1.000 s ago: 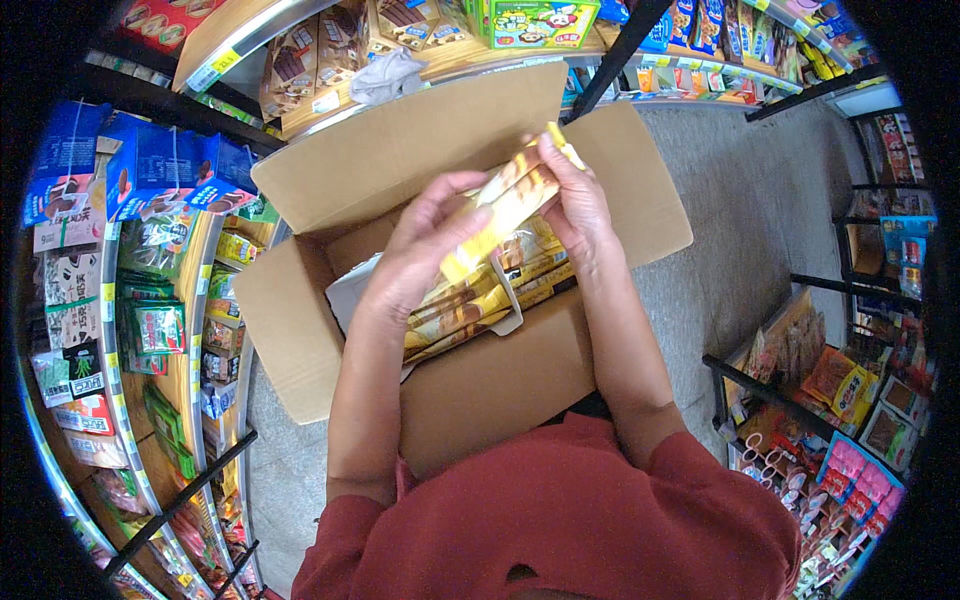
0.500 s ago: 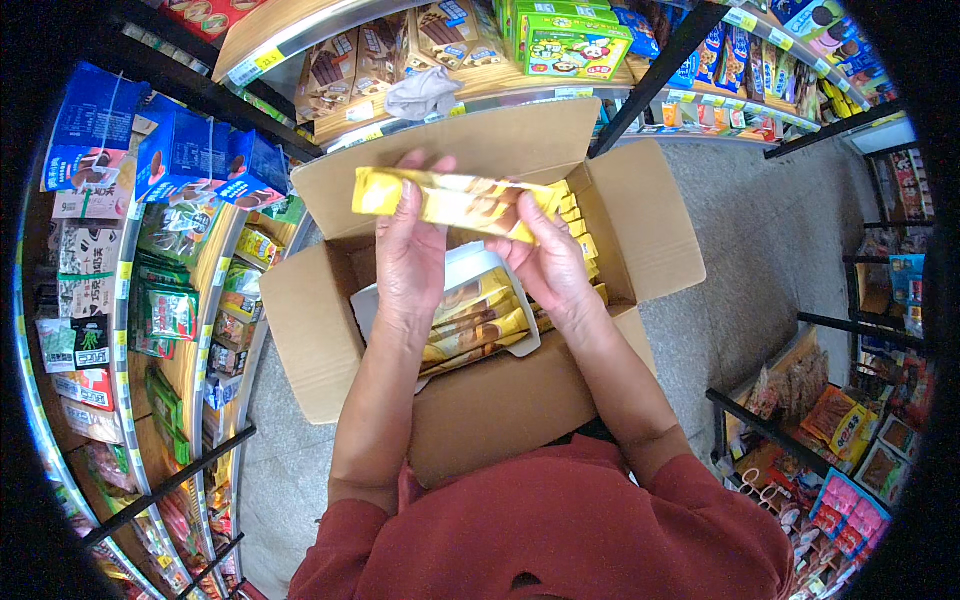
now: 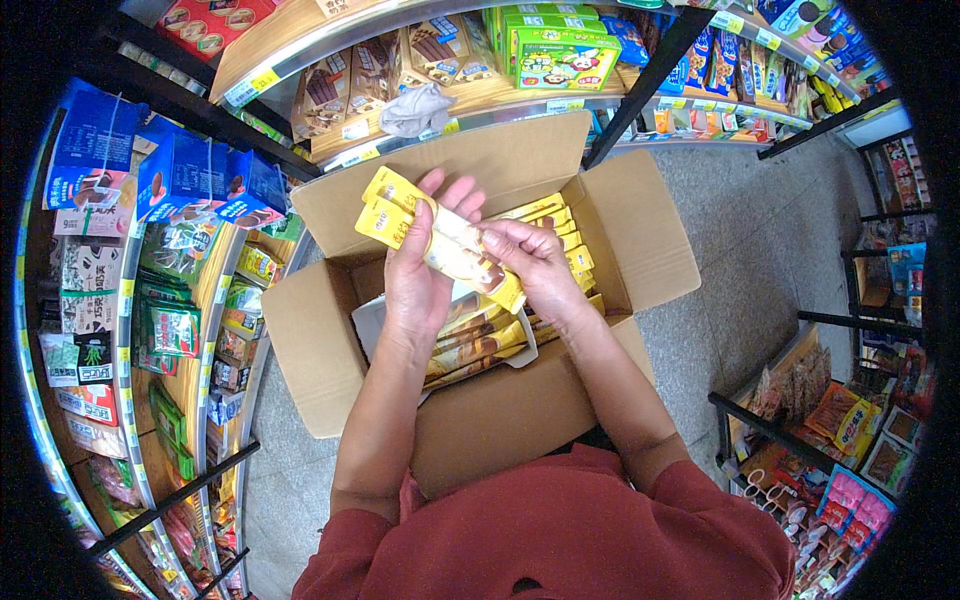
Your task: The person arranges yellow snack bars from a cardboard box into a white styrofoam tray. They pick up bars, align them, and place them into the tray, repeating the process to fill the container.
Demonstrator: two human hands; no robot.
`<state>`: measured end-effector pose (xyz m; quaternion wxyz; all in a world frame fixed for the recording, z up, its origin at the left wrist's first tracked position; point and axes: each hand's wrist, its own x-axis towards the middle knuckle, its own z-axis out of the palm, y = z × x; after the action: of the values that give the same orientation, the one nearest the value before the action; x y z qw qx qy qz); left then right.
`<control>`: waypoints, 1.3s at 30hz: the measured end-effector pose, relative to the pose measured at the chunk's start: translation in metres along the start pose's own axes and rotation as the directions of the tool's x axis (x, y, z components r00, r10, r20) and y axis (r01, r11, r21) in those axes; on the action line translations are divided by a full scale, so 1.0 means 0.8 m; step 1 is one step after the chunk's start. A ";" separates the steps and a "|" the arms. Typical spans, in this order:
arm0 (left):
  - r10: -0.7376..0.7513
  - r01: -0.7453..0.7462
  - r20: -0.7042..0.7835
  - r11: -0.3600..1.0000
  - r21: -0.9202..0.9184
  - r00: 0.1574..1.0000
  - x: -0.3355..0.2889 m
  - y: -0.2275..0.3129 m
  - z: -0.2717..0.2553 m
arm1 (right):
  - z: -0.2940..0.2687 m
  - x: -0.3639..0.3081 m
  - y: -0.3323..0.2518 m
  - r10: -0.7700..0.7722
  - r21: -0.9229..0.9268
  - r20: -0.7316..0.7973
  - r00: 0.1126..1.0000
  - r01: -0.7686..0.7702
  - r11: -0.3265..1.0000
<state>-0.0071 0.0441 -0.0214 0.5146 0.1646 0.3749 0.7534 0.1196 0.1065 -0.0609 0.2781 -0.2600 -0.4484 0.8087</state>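
Two long yellow snack packets [image 3: 440, 240], partly overlapping, slant over an open cardboard box [image 3: 655, 225]. My left hand [image 3: 418, 285] grips them near their upper left end, thumb on top and the other fingers spread behind. My right hand [image 3: 540, 270] pinches the packets at their lower right part. Below my hands, inside the box, a white open carton [image 3: 372, 325] holds several similar yellow packets [image 3: 480, 348]. More yellow packets [image 3: 575, 240] lie in a row along the right side of the box. My hands hide part of the white carton.
Wooden shelves with brown boxes [image 3: 445, 52], green boxes [image 3: 565, 60] and a crumpled grey cloth [image 3: 418, 110] stand behind the box. Blue boxes [image 3: 190, 175] hang over the left shelves. Grey floor [image 3: 730, 230] shows at the right, before a black-framed rack [image 3: 780, 440].
The single visible packet now shows as two overlapping packets, tilted more steeply down to the right. My right hand has shifted its hold along them.
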 end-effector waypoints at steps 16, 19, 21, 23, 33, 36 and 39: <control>-0.053 0.056 -0.066 0.997 0.053 0.996 -0.002 0.008 -0.002 | 0.008 -0.001 -0.007 -0.011 -0.152 0.053 0.999 0.018 0.988; -0.054 0.060 -0.076 0.995 0.079 0.996 -0.004 0.011 0.001 | 0.009 0.001 0.001 -0.069 -0.265 0.093 0.993 0.092 0.960; -0.055 0.063 -0.098 0.995 0.075 0.994 -0.005 0.012 0.003 | 0.009 0.001 -0.004 -0.068 -0.272 0.111 0.991 0.096 0.958; -0.055 0.065 -0.131 0.995 0.074 0.990 -0.006 0.013 0.006 | 0.009 0.001 -0.004 -0.057 -0.272 0.119 0.991 0.088 0.958; -0.097 0.103 -0.107 0.993 0.049 0.990 0.000 0.010 -0.002 | 0.010 -0.003 -0.008 -0.011 -0.335 0.123 0.992 0.052 0.941; -0.075 0.076 -0.034 0.997 0.034 0.997 0.001 0.007 -0.004 | 0.013 -0.001 -0.002 -0.078 -0.269 0.107 0.991 0.105 0.958; -0.030 0.030 0.012 0.999 0.033 0.999 -0.001 0.005 0.001 | 0.011 0.001 0.002 -0.055 -0.226 0.086 0.995 0.073 0.971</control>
<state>-0.0088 0.0430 -0.0176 0.5254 0.1719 0.3866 0.7382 0.1131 0.1012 -0.0582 0.2543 -0.2434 -0.5572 0.7521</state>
